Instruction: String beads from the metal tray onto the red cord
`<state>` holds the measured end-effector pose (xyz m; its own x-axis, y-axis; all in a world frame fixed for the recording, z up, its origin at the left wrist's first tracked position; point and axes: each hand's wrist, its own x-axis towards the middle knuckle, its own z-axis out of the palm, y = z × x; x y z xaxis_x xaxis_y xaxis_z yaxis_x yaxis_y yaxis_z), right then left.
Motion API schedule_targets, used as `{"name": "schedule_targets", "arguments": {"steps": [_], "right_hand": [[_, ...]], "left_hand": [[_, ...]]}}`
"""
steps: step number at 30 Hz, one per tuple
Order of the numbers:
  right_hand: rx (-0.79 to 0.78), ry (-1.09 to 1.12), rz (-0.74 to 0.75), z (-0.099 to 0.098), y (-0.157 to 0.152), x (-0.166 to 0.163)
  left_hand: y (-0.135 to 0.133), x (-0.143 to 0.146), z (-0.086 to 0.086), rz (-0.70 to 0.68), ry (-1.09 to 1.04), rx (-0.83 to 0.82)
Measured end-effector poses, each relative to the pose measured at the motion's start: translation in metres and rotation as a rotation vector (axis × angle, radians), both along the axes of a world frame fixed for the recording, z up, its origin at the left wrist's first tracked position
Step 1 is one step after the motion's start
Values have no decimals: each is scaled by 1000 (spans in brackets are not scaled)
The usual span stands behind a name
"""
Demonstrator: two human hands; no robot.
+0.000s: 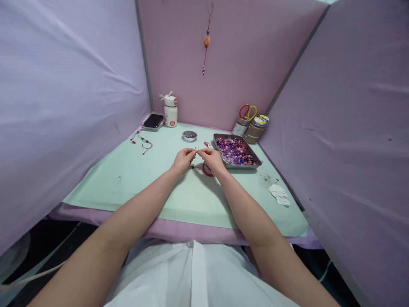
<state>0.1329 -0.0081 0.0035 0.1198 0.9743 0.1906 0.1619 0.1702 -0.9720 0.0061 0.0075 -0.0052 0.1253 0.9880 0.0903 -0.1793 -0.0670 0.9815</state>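
My left hand (183, 160) and my right hand (211, 160) meet over the middle of the pale green table (134, 179). Both are pinched closed around a small bead (197, 149) on a thin red cord (193, 166). The cord trails down between my hands to the table. A red ring-shaped object (206, 171) lies partly hidden under my right hand. Right of my right hand sits a metal tray (237, 165) full of purple, pink and red beads.
A small round tin (189, 135) and a red-capped tube (208, 145) lie behind my hands. Finished cords (143, 142), a phone (153, 121) and a white bottle (170, 111) stand far left. Jars with scissors (248, 112) stand far right; white scraps (279, 194) lie near the right edge. Cloth walls surround the table.
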Motion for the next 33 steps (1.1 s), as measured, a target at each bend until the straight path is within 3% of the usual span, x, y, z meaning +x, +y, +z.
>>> {"name": "schedule_targets", "arguments": {"steps": [10,19,28,33], "right_hand": [[90,-98,-60,-5,5,1],[132,-197,-43,-6,4,3],[165,-196,4,0,2,4],[105,-187,16,3,0,5]], "left_hand": [[-2,0,0,-30,22,-15],[-8,-2,7,-116,-56,-158],[-7,0,6,-121,-39,-129],[-3,-1,1,-113,16,-63]]}}
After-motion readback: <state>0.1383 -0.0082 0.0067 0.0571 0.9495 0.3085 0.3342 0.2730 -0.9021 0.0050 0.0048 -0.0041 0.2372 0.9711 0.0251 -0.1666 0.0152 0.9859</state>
